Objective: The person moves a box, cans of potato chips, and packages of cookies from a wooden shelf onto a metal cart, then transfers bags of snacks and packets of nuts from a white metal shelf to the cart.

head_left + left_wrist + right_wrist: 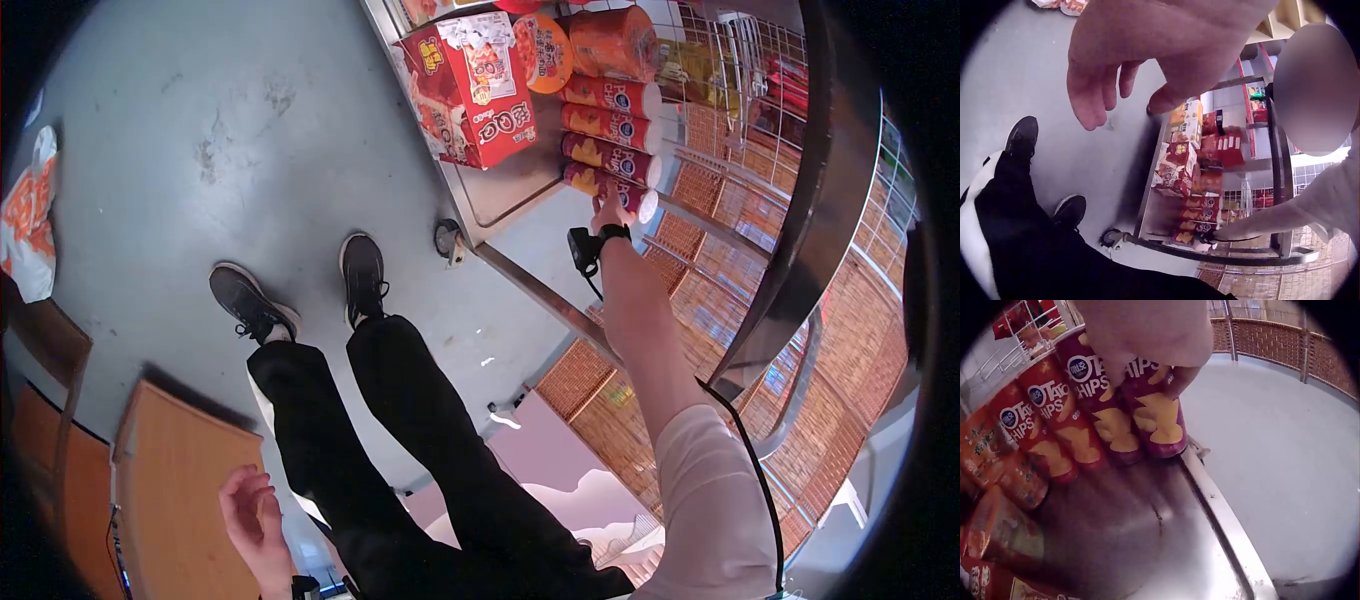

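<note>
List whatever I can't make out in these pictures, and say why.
- Right wrist view: part of the lettering on the end purple chip can, covered by the right hand.
- Head view: the left side of the white-and-orange bag, cut off by the left edge.
- Left wrist view: what lies behind the grey blur.
- Head view: lettering on the red items at upper right, too small to read.

At the silver-grey cart's (pixel 1219 515) edge, two purple chip cans (pixel 1160 422) bear yellow chip pictures and white lettering; two red cans (pixel 1075 428) repeat that pattern. Farther from that edge, one tub (pixel 620 45) is orange, a box (pixel 475 118) red with white and yellow print.
</note>
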{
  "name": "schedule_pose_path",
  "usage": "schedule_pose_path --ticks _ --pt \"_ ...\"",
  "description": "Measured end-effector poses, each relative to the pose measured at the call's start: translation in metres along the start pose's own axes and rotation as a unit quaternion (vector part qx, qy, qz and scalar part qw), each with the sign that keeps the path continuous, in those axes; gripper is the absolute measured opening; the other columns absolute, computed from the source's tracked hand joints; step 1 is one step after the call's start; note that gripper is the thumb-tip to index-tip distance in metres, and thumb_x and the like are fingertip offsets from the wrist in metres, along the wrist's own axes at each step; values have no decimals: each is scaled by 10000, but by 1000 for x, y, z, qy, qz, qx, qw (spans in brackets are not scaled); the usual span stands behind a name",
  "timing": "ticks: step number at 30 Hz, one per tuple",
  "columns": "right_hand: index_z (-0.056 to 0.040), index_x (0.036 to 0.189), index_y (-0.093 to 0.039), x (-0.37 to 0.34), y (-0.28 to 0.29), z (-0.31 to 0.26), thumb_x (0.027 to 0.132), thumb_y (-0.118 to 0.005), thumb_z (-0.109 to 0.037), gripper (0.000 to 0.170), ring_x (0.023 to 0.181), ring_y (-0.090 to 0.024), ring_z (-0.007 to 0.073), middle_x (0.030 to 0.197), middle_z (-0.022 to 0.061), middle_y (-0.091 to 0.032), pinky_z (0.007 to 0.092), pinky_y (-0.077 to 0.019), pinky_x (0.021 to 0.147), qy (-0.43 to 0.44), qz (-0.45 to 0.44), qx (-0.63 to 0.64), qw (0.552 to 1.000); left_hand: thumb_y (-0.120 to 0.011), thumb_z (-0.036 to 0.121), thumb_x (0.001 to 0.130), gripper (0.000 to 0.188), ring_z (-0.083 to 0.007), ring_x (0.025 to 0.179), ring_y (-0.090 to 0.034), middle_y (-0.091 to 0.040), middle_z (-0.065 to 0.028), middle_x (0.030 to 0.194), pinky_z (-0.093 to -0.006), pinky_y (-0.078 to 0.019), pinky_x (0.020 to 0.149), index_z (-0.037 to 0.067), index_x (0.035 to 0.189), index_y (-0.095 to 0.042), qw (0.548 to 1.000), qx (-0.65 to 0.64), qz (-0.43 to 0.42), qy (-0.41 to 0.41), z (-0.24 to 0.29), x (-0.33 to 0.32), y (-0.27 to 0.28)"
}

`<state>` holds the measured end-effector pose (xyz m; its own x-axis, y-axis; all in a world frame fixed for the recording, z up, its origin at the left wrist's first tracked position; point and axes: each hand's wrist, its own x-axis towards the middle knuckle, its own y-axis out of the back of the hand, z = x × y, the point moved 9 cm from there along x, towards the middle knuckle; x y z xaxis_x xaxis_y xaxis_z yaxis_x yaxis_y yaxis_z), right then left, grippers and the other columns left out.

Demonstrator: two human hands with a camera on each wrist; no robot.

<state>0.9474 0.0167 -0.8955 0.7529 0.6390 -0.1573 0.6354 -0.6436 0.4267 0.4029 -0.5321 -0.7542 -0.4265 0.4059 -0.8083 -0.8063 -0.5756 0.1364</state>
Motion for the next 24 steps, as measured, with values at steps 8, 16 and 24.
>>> schedule_pose_path --ticks 8,16,24 --pt "-200 1229 -461 35 0 2 741 -828 -120 616 1037 -611 233 1214 26 -590 393 -591 735 12 -45 16 999 -536 -2 922 347 -192 1060 -579 -559 -103 1266 -316 -469 924 32 1266 -509 1000 7 9 10 4 -1 -17" --pt "-165 1232 -433 40 -8 -1 695 -833 -59 678 898 -637 225 1131 42 -618 376 -524 655 48 -50 38 997 -538 11 924 342 -204 1043 -583 -565 -111 1238 -318 -471 919 27 1264 -504 1000 27 8 3 11 4 -30" --pt "-151 1242 -478 35 -3 4 714 -817 -111 628 1022 -601 203 1177 21 -602 397 -544 776 19 -18 -44 999 -530 8 928 325 -202 1028 -588 -570 -113 1228 -318 -472 918 20 1252 -511 1000 8 16 10 8 3 -30"
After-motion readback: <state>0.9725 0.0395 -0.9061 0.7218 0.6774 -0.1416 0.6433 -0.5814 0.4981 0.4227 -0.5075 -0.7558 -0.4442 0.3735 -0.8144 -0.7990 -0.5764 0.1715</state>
